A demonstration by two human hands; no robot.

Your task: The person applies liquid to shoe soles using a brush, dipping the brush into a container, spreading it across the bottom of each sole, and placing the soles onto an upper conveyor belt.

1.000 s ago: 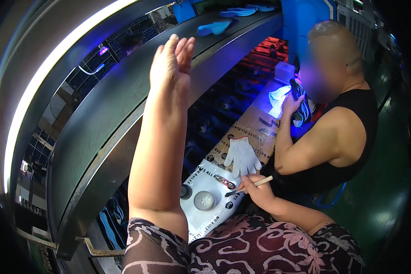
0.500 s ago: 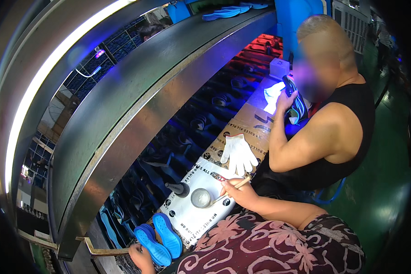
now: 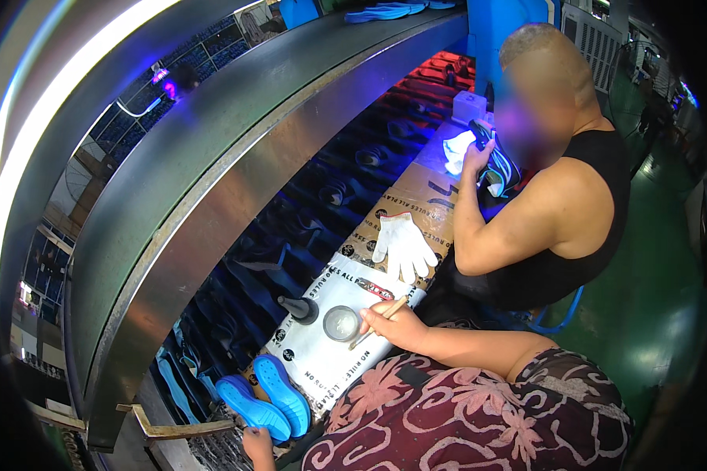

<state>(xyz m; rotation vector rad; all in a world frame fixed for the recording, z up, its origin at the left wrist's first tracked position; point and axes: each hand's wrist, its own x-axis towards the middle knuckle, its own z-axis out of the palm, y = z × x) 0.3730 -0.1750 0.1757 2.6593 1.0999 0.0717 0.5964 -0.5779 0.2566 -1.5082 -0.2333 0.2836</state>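
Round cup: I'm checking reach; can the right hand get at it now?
Probably yes: the right hand is beside the round cup, whose top looks open, though that hand holds a brush.

A slim brush [image 3: 395,308] with a pale wooden handle sits slanted in the right hand [image 3: 397,326], its upper end leaning away to the right and its lower end pointing down just beside a round, open grey cup [image 3: 342,323] with whitish contents. Two bright blue shoe soles [image 3: 281,395] lie close together, side by side and aslant, their long rounded shapes dotted with small marks; the left hand [image 3: 258,447] is at the near edge of the left one, contact unclear.
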